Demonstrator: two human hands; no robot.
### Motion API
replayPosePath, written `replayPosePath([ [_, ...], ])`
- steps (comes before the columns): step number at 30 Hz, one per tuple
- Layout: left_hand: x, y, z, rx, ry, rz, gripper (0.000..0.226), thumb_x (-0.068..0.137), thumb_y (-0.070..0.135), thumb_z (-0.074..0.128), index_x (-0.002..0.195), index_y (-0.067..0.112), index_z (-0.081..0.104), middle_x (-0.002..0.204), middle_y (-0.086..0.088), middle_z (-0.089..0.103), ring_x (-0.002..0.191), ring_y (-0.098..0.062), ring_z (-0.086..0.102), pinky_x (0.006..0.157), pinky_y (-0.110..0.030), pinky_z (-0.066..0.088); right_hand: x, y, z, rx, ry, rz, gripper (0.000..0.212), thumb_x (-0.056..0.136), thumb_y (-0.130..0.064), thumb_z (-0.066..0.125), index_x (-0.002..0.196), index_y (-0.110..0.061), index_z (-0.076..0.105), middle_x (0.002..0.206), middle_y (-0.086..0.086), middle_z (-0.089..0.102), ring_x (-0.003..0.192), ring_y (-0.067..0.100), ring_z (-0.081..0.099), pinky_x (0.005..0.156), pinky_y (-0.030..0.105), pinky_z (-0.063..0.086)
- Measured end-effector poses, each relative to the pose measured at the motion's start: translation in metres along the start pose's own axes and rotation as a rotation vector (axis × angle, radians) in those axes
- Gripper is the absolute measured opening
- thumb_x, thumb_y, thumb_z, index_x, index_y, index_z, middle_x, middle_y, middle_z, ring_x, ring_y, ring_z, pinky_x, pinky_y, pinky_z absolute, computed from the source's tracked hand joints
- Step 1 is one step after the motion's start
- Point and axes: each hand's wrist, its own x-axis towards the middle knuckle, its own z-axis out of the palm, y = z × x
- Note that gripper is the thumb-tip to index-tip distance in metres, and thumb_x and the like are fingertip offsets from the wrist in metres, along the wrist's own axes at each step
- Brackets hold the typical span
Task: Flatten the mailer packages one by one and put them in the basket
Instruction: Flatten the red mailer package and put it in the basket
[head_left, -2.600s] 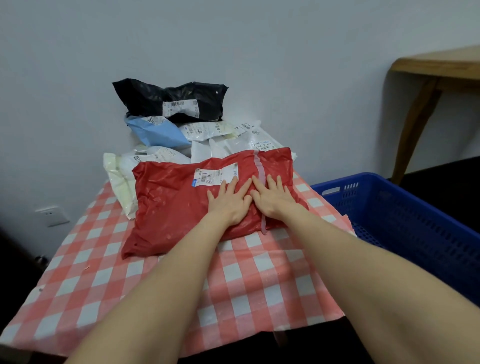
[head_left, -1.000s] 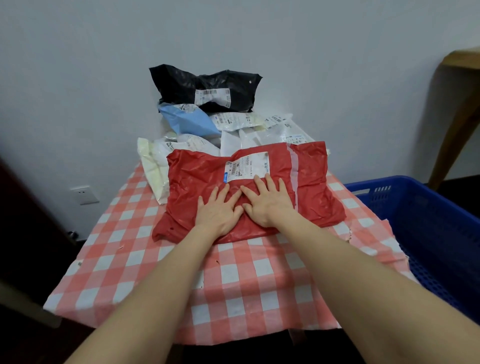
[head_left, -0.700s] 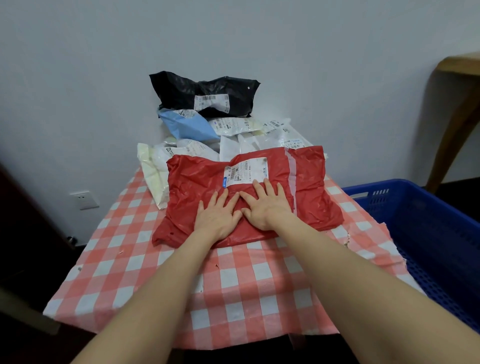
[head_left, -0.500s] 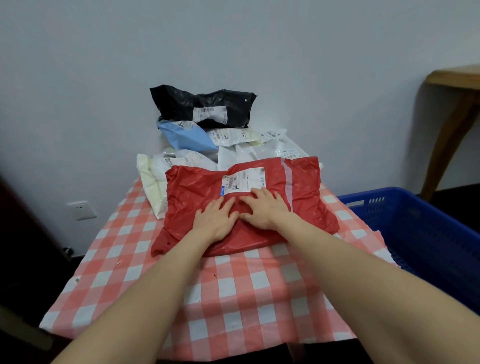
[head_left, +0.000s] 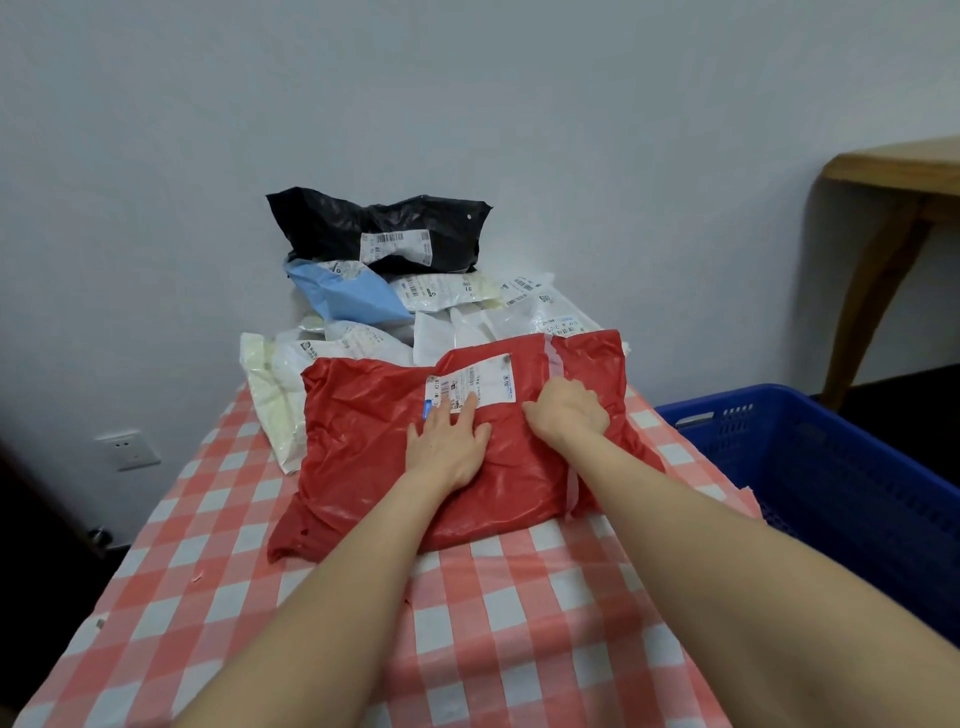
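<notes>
Red mailer (head_left: 363, 441) flat, long axis L-R.

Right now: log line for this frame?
phase: flattening red plastic mailer package; left hand: flat on it; right hand: curled on it; blue plastic basket: untouched

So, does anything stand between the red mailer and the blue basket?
Nothing visible does. The red mailer lies on the checked table, and the blue basket stands open beside its right edge.

One head-worn camera looks forward and down across the table (head_left: 519, 649) toward the wall (head_left: 467, 104).
</notes>
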Motion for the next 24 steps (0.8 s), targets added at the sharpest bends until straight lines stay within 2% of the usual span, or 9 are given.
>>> replayPosePath([
  [3, -0.002, 0.000, 0.000, 0.000, -0.010, 0.007, 0.057, 0.100, 0.050, 0.018, 0.152, 0.033, 0.004, 0.161, -0.006, 0.001, 0.148, -0.022, 0.005, 0.119, -0.047, 0.005, -0.004, -0.001, 0.001, -0.034, 0.023, -0.022, 0.043, 0.095, -0.018, 0.044, 0.138, -0.015, 0.045, 0.136, 0.010, 0.050, 0.127, 0.030, 0.043, 0.097, 0.041, 0.040],
  [6, -0.006, 0.006, -0.001, -0.023, -0.032, 0.023, 0.056, 0.100, 0.050, 0.018, 0.152, 0.034, 0.004, 0.161, -0.004, 0.000, 0.148, -0.021, 0.003, 0.119, -0.046, 0.005, -0.010, 0.003, -0.005, 0.011, 0.092, -0.057, 0.065, 0.093, -0.022, 0.040, 0.154, -0.025, 0.015, 0.138, 0.008, 0.047, 0.128, 0.030, 0.042, 0.101, 0.043, 0.035],
  [7, -0.009, 0.011, -0.001, -0.030, -0.038, 0.039, 0.056, 0.100, 0.050, 0.018, 0.152, 0.034, 0.005, 0.161, -0.004, 0.001, 0.148, -0.021, 0.004, 0.119, -0.046, 0.005, -0.011, 0.006, -0.010, 0.007, 0.133, -0.054, 0.065, 0.094, -0.027, 0.038, 0.154, -0.024, 0.013, 0.139, 0.009, 0.047, 0.128, 0.030, 0.041, 0.101, 0.043, 0.034],
  [11, -0.020, 0.044, 0.003, -0.075, -0.045, 0.121, 0.056, 0.100, 0.051, 0.019, 0.152, 0.034, 0.007, 0.161, -0.003, 0.004, 0.148, -0.022, 0.006, 0.118, -0.047, 0.011, -0.014, 0.023, -0.033, -0.085, 0.233, 0.013, 0.053, 0.096, -0.036, 0.035, 0.143, -0.013, 0.040, 0.139, 0.010, 0.045, 0.128, 0.030, 0.039, 0.100, 0.043, 0.033],
  [13, -0.025, 0.059, 0.003, -0.078, -0.053, 0.152, 0.055, 0.100, 0.050, 0.019, 0.152, 0.033, 0.010, 0.160, -0.004, 0.006, 0.147, -0.023, 0.009, 0.117, -0.048, 0.015, -0.015, 0.029, -0.038, -0.126, 0.266, 0.036, 0.048, 0.095, -0.035, 0.040, 0.138, -0.013, 0.044, 0.139, 0.011, 0.042, 0.128, 0.030, 0.038, 0.100, 0.041, 0.033],
  [15, -0.025, 0.064, -0.001, -0.070, -0.030, 0.170, 0.054, 0.101, 0.045, 0.021, 0.151, 0.028, 0.017, 0.160, -0.006, 0.011, 0.146, -0.024, 0.015, 0.115, -0.046, 0.019, -0.017, 0.028, -0.038, -0.175, 0.293, -0.044, 0.043, 0.096, -0.033, 0.043, 0.135, -0.014, 0.044, 0.138, 0.011, 0.040, 0.128, 0.030, 0.036, 0.099, 0.040, 0.034],
  [17, -0.022, 0.055, -0.011, -0.048, 0.067, 0.192, 0.048, 0.101, 0.036, 0.026, 0.146, 0.019, 0.032, 0.155, -0.008, 0.024, 0.140, -0.027, 0.028, 0.110, -0.044, 0.028, -0.018, 0.019, -0.032, -0.202, 0.298, -0.216, 0.039, 0.096, -0.028, 0.043, 0.132, -0.015, 0.046, 0.138, 0.011, 0.041, 0.128, 0.029, 0.037, 0.098, 0.039, 0.036],
  [20, -0.013, 0.023, -0.022, -0.020, 0.184, 0.179, 0.044, 0.098, 0.021, 0.033, 0.139, 0.010, 0.042, 0.149, -0.009, 0.033, 0.134, -0.028, 0.037, 0.108, -0.040, 0.034, -0.019, -0.002, -0.012, -0.175, 0.194, -0.451, 0.043, 0.097, -0.030, 0.041, 0.138, -0.015, 0.042, 0.143, 0.010, 0.037, 0.132, 0.029, 0.033, 0.103, 0.039, 0.034],
  [24, 0.003, -0.024, -0.025, 0.229, 0.190, 0.149, 0.053, 0.099, 0.020, 0.032, 0.149, 0.006, 0.023, 0.158, -0.011, 0.016, 0.147, -0.025, 0.010, 0.118, -0.038, 0.011, -0.009, -0.031, 0.021, -0.253, -0.094, -0.562, 0.059, 0.099, -0.035, 0.034, 0.154, -0.021, 0.016, 0.162, 0.004, 0.006, 0.149, 0.028, -0.004, 0.120, 0.044, 0.007],
])
